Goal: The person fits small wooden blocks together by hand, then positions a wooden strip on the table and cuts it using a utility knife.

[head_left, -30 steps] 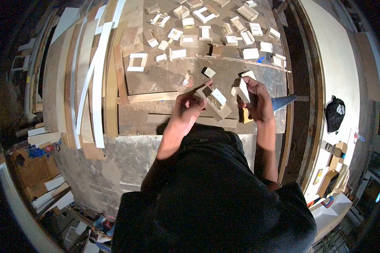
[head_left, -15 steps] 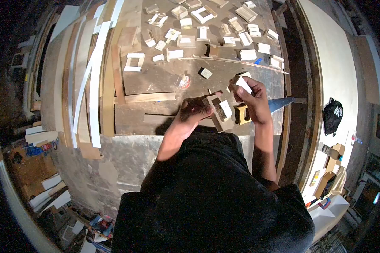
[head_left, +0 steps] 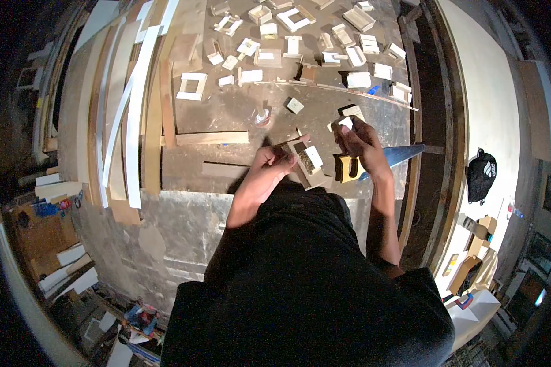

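My left hand (head_left: 268,170) is closed on the side of a small wooden frame (head_left: 314,179), which it holds tilted just above my lap. A white-faced block (head_left: 313,158) sits within that frame. My right hand (head_left: 362,144) pinches a small white-faced wood piece (head_left: 345,123) between thumb and fingers, up and to the right of the frame. Just beyond these fingers is another pale wood block (head_left: 352,111); whether they touch it I cannot tell. Under the right wrist lies a handsaw with a yellow handle (head_left: 348,168) and a bluish blade (head_left: 403,153).
Many small wooden assemblies (head_left: 296,19) lie across the far side of the worktable (head_left: 226,110). A lone block (head_left: 295,105) and a thin wood strip (head_left: 214,137) lie nearer. Long boards (head_left: 138,122) are stacked at the left. A black bag (head_left: 482,175) rests on the right-hand bench.
My right hand has turned over, its back now more toward me, with the wood piece still pinched. The frame in my left hand has shifted slightly left and the view has moved a little.
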A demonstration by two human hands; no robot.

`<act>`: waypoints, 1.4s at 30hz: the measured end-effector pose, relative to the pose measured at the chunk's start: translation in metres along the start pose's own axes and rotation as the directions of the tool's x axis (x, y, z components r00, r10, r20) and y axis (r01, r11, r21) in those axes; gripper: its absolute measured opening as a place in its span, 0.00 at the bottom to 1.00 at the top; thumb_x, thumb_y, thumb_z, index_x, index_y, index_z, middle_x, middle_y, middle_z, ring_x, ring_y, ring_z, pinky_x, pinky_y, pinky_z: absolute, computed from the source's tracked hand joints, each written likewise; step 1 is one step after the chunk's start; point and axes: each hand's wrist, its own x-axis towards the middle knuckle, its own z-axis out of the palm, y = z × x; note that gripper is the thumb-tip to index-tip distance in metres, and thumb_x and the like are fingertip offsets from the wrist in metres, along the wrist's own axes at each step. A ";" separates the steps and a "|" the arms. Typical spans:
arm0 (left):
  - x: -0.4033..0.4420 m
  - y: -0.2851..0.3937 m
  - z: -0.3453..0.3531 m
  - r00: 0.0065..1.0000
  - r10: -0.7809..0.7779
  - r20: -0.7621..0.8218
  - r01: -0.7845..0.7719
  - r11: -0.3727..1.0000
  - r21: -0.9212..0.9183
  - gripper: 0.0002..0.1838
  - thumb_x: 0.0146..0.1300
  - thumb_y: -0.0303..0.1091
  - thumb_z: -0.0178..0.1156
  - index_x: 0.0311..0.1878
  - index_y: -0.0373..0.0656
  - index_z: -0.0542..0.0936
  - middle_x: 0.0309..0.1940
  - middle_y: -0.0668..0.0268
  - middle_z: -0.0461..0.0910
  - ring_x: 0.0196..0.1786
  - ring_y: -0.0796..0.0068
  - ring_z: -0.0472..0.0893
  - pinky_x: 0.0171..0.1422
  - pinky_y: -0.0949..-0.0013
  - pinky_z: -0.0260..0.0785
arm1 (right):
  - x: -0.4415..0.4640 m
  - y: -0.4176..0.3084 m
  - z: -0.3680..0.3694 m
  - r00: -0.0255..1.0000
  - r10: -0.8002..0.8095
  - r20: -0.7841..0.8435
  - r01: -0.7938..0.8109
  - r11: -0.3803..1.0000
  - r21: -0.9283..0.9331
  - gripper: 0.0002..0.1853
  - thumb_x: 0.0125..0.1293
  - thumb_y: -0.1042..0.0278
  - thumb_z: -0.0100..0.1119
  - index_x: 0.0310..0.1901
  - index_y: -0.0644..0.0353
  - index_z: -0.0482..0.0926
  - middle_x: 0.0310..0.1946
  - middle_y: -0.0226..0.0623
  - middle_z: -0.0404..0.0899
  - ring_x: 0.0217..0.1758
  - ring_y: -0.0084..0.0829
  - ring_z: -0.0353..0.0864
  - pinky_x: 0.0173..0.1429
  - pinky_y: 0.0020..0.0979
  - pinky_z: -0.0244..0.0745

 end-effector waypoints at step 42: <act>-0.033 -0.012 0.000 0.997 0.003 -0.081 0.000 0.999 0.034 0.19 0.66 0.39 0.66 0.54 0.38 0.81 0.67 0.58 0.75 0.64 0.63 0.77 0.67 0.56 0.71 | -0.008 0.047 0.018 0.997 -0.077 0.022 0.072 0.981 0.177 0.24 0.60 0.86 0.62 0.58 0.57 0.75 0.37 0.25 0.75 0.27 0.13 0.72 0.24 0.17 0.57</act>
